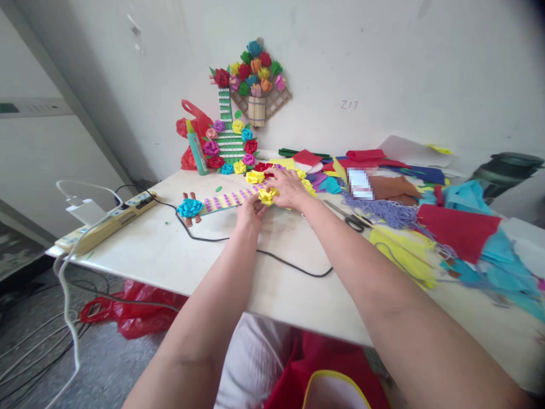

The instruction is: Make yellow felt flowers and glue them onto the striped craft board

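A guitar-shaped paper craft lies on the table, its pale neck (pixel 230 199) crossed by purple-pink strips and its left end topped with a blue paper flower (pixel 190 208). At its right end is a yellow paper flower (pixel 268 196). My left hand (pixel 250 209) grips the near left side of this flower with bent fingers. From the right and above, my right hand (pixel 288 187) closes its fingers over the same flower. More yellow flowers (pixel 255 176) sit just beyond my hands on the craft; my right hand partly hides that end.
A green guitar craft (pixel 231 145) and a flower basket (pixel 256 111) lean on the wall beside a glue bottle (pixel 196 152). Scissors (pixel 351 220), yarn (pixel 383 211) and coloured paper (pixel 460 230) lie right. A black cable (pixel 293 268) crosses the table near a power strip (pixel 114 221).
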Action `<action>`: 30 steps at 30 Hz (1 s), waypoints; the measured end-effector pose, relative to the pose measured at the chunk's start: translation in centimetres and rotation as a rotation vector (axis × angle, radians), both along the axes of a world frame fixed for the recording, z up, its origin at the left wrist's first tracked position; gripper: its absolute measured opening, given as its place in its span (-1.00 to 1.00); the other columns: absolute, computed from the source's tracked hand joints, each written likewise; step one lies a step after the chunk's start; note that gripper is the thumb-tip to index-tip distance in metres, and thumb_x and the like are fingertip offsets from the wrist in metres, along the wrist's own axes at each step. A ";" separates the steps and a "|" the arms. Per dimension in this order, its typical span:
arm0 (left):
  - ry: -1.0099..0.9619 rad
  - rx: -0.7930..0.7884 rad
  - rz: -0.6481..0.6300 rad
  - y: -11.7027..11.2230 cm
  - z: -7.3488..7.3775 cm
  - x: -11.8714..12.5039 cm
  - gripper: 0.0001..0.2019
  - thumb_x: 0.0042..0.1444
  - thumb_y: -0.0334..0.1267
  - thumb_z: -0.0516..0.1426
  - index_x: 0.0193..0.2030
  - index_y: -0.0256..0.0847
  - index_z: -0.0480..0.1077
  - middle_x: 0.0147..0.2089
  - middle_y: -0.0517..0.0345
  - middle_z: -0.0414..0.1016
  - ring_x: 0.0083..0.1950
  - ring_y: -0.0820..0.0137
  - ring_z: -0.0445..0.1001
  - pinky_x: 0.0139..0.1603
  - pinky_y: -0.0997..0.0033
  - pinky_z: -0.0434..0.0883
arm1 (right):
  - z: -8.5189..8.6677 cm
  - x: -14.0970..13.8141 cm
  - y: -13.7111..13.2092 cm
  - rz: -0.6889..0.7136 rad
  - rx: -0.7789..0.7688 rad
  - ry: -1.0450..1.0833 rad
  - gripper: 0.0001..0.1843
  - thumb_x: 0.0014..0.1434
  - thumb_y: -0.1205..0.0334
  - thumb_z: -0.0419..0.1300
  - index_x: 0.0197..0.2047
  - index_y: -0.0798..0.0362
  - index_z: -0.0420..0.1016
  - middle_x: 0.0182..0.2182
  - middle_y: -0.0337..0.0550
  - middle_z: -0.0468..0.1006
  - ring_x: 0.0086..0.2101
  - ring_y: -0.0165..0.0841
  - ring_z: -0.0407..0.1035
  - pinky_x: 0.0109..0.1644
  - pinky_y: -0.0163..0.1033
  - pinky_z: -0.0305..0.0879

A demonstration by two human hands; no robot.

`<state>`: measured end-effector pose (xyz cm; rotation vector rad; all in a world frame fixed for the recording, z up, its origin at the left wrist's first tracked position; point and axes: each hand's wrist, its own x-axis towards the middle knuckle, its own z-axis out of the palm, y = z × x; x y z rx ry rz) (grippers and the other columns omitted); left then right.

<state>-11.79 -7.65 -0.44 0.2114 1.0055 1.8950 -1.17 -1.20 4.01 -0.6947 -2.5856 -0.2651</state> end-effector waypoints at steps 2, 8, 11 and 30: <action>-0.008 0.011 0.001 0.0 0.0 0.0 -0.85 -0.11 -0.38 0.11 -0.32 -0.30 0.34 -0.41 0.06 0.41 -0.41 0.43 0.42 -0.31 0.42 0.41 | 0.1 0.0 0.1 0.002 0.017 -0.014 -0.72 -0.09 0.32 0.11 -0.24 -0.01 0.48 0.12 -0.17 0.17 -0.03 -0.15 0.13 0.03 0.01 -0.09; -0.088 0.003 0.026 0.0 -0.1 -0.1 -0.74 0.05 -0.20 0.02 -0.13 -0.24 0.30 -0.36 0.02 0.40 -0.36 0.37 0.43 -0.25 0.33 0.43 | 0.3 0.1 0.2 0.010 0.059 -0.018 -0.68 -0.10 0.37 0.11 -0.22 0.00 0.46 0.11 -0.13 0.18 -0.03 -0.14 0.13 0.01 0.01 -0.08; -0.118 -0.016 0.053 0.2 -0.1 -0.2 -0.71 0.11 -0.18 -0.03 -0.07 -0.25 0.27 -0.35 -0.02 0.39 -0.33 0.35 0.43 -0.26 0.31 0.43 | 0.3 0.1 0.4 0.016 0.059 -0.018 -0.68 -0.10 0.41 0.09 -0.22 -0.01 0.46 0.12 -0.14 0.17 -0.01 -0.15 0.12 0.02 0.00 -0.09; -0.086 -0.025 0.036 0.3 -0.4 -0.3 -0.67 0.12 -0.21 -0.05 0.01 -0.28 0.22 -0.30 -0.06 0.39 -0.25 0.32 0.44 -0.24 0.35 0.44 | 0.7 0.1 0.3 0.004 -0.079 -0.067 -0.64 -0.11 0.31 0.11 -0.17 -0.05 0.45 0.13 -0.17 0.18 0.02 -0.15 0.14 0.07 0.06 -0.05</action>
